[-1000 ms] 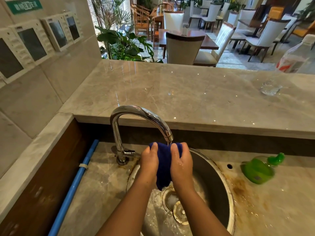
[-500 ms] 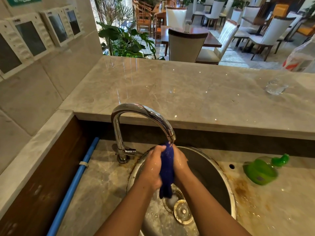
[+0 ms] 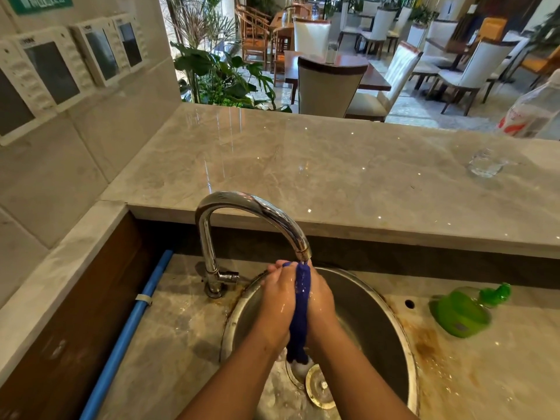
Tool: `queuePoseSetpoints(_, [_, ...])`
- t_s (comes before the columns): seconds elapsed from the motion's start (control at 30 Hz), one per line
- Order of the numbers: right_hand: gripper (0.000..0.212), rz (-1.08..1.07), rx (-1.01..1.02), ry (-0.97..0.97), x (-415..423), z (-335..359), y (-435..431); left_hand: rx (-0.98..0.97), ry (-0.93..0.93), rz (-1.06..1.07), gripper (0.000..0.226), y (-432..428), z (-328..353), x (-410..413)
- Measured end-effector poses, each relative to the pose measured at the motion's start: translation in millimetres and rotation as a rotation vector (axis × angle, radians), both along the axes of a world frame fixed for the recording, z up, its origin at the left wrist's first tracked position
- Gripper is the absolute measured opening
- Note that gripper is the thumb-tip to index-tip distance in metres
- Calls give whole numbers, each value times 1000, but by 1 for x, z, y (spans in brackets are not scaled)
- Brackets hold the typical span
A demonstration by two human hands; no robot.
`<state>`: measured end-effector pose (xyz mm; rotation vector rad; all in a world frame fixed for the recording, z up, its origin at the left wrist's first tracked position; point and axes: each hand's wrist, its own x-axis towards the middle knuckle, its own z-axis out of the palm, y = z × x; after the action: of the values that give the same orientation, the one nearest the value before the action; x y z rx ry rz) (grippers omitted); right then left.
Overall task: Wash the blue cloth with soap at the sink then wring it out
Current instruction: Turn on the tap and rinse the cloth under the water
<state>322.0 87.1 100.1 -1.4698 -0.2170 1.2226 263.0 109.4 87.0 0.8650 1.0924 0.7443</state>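
Observation:
The blue cloth [image 3: 300, 310] is bunched into a narrow vertical roll, squeezed between my two wet hands right under the spout of the chrome tap [image 3: 242, 213]. My left hand [image 3: 278, 301] grips its left side, and my right hand [image 3: 319, 301] grips its right side. The cloth's lower end hangs out below my wrists over the drain of the round steel sink [image 3: 391, 325]. A green soap bottle [image 3: 463, 310] lies on its side on the wet counter to the right of the sink.
A raised marble ledge [image 3: 333, 171] runs behind the sink, with a small glass [image 3: 485, 162] and a plastic bottle [image 3: 533, 113] at its right end. A blue pipe [image 3: 133, 322] runs along the left. A loose drain strainer [image 3: 321, 386] lies in the basin.
My hands have closed together, pressing the spread cloth into a tight narrow roll, and have risen closer to the tap spout.

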Motion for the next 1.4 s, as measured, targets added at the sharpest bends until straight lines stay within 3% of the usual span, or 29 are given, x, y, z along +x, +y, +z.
queuePoseSetpoints(0.07, [38,-16,35,46,1,2,-1,-44,-9,6,27,-1,-3,0])
queuePoseSetpoints(0.13, [45,-37,55,187,1,-1,-4,29,51,-36,26,2,-7,2])
queuePoseSetpoints(0.2, [53,-58,72,308,-2,-6,-9,189,138,-90,26,6,-4,1])
queuePoseSetpoints(0.37, [48,-71,150,460,3,-14,-29,508,477,-71,27,14,-3,-7])
queuePoseSetpoints(0.47, [35,14,186,286,8,-20,-38,554,616,-2,25,23,-6,-19])
queuePoseSetpoints(0.57, [21,138,156,19,11,-12,-41,557,637,6,26,31,-9,-28])
queuePoseSetpoints(0.7, [16,85,40,-357,23,-2,-34,494,455,-22,27,25,-5,-35])
queuePoseSetpoints(0.77, [19,28,40,-455,29,-8,-28,410,322,-25,24,19,-1,-35])
queuePoseSetpoints(0.83, [24,-92,85,-315,31,-19,-24,344,205,-27,20,12,4,-32])
queuePoseSetpoints(0.9, [26,-178,131,46,28,-30,-21,363,187,-33,17,6,6,-25])
queuePoseSetpoints(1.0, [46,-78,91,498,16,-40,-23,361,167,-67,17,-1,9,-15])
queuePoseSetpoints(1.1, [50,-14,128,616,9,-44,-24,378,180,-94,16,0,10,-11])
queuePoseSetpoints(1.2, [35,-28,121,398,14,-45,-22,432,243,-59,20,8,6,-19])
queuePoseSetpoints(1.33, [20,22,132,-433,31,-30,-17,468,413,-17,27,19,-6,-30])
queuePoseSetpoints(1.4, [16,45,202,-684,32,-20,-15,480,496,-18,28,20,-9,-31])
